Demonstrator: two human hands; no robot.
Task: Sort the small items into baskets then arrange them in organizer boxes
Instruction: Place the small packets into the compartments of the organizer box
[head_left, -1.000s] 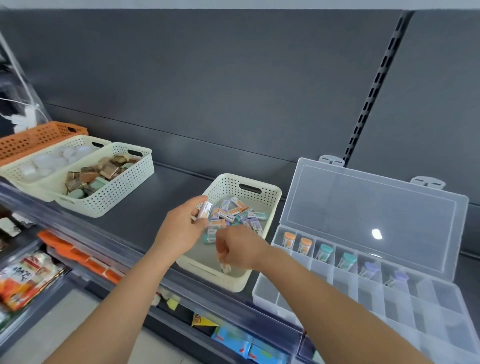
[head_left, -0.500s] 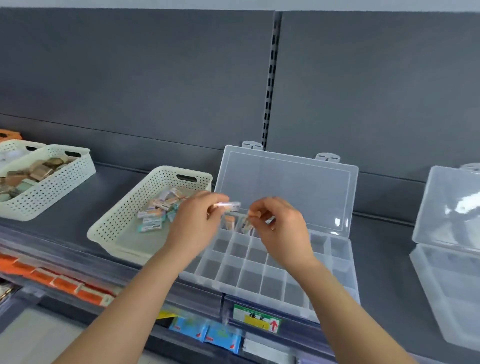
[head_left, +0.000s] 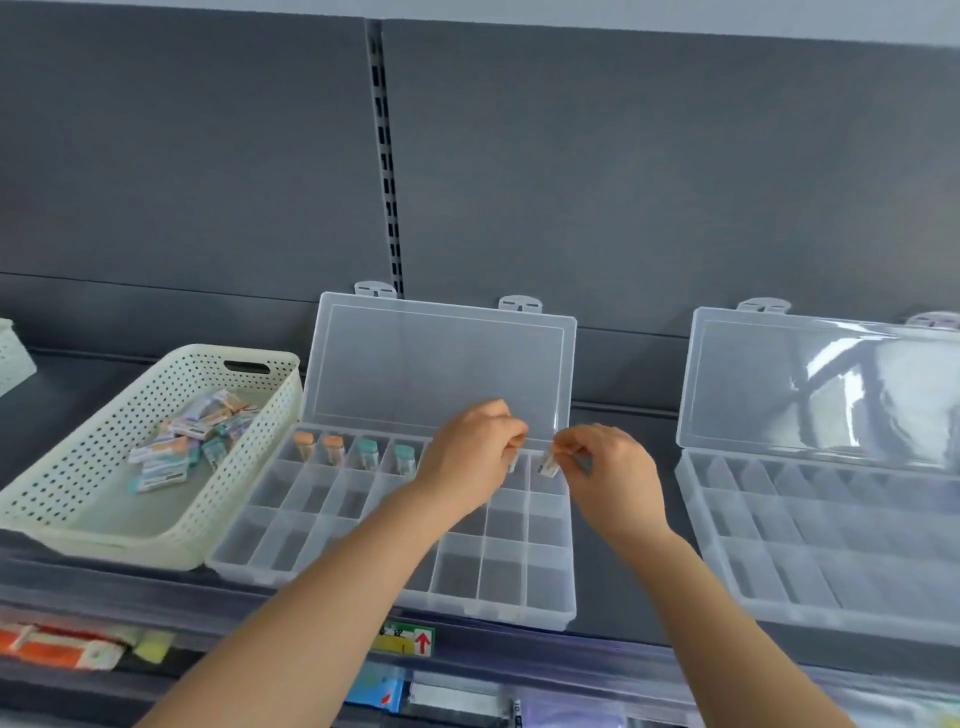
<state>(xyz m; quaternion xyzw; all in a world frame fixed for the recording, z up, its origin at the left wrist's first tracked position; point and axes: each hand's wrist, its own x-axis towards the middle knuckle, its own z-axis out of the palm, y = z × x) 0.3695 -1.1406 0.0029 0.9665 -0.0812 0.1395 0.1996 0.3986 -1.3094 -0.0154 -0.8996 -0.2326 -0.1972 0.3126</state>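
While both hands hover over the back row of the open box (head_left: 498, 613), each grip is closed on something small. The right hand (head_left: 608, 467) pinches a pale vial (head_left: 548, 464) between thumb and fingertips. The vial hangs tilted just below the grip, over the row's last cell on the right. The left hand (head_left: 470, 457) has its fingers curled. A second vial (head_left: 513, 461) seems to hang from its fingertips over the neighbouring cell, though it is mostly hidden. Four capped vials (head_left: 366, 452), two orange and two teal, stand in the row's left cells. Just beside the box on the left, a cream basket (head_left: 244, 467) holds loose packets (head_left: 182, 441). A second box (head_left: 779, 571), also open, sits apart to the right on the same shelf (head_left: 613, 587).
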